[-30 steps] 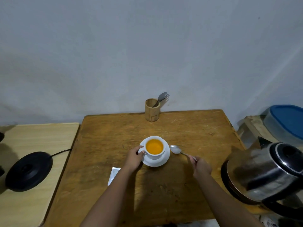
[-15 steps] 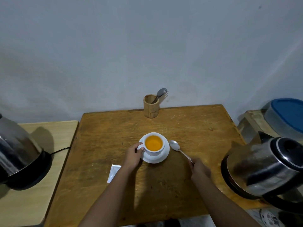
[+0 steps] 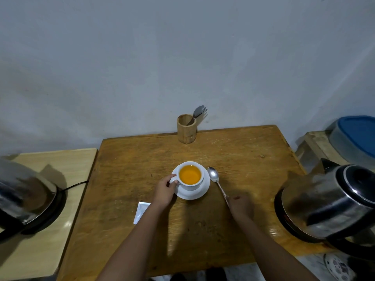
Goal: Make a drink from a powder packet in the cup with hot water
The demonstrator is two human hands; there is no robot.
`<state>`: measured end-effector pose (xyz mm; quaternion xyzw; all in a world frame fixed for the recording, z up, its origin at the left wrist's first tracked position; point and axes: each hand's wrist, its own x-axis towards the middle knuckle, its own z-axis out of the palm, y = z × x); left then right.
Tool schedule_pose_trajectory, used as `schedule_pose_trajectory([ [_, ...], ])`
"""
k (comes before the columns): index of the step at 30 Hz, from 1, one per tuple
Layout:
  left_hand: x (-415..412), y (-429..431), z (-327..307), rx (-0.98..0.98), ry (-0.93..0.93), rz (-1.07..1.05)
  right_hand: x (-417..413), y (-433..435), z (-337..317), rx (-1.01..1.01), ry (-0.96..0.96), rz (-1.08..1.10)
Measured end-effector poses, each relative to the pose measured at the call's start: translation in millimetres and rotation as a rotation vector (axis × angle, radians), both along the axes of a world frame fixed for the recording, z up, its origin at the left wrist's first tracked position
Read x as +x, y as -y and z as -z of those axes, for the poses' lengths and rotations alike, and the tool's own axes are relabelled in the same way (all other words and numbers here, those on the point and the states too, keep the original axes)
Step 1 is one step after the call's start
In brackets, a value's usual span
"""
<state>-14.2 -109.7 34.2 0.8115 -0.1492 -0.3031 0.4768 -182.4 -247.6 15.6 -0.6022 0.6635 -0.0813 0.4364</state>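
On the wooden table (image 3: 233, 151), the white cup (image 3: 190, 177) is sitting on its saucer (image 3: 203, 192), already holding orange drink. The left hand (image 3: 164, 191) is gripping its handle; the right hand (image 3: 240, 205) is pinching the teaspoon (image 3: 215, 178) lying beside it, so the task is looking nearly finished.

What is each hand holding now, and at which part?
The left hand holds the cup by its handle. The right hand holds the spoon by the end of its handle.
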Motion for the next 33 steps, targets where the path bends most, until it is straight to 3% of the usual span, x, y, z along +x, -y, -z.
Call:
schedule_pose_trajectory([
  [15,-3.2,0.9,-3.8,0.008,-0.012,-0.019,3.1,2.5,-5.3,0.095,0.029,0.027],
  [30,0.7,2.7,-3.4,0.016,-0.009,0.018,6.2,5.0,6.5,0.001,-0.027,-0.088],
  [33,-3.4,0.8,0.2,0.068,0.092,0.01,4.7,4.1,5.1,-0.05,-0.009,-0.132],
])
